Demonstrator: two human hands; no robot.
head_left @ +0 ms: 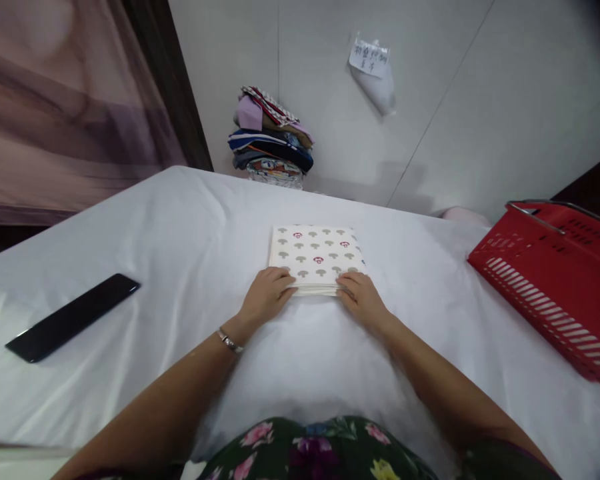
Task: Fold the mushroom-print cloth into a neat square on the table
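A folded white cloth (317,250) printed with grey and red mushrooms lies flat in the middle of the white-covered table (190,240). Its near edge shows several stacked layers. At the near left corner, my left hand (267,293) is closed, fingers on top and thumb against the layered edge. My right hand (363,298) pinches the near right corner in the same way. A silver bracelet (229,341) circles my left wrist.
A black flat object (74,317) lies on the left of the table. At the right stands a red plastic basket (555,280) with a metal handle. Folded clothes (273,137) are piled beyond the far edge, by a wall with a hanging paper note (370,59). A curtain (70,113) hangs far left.
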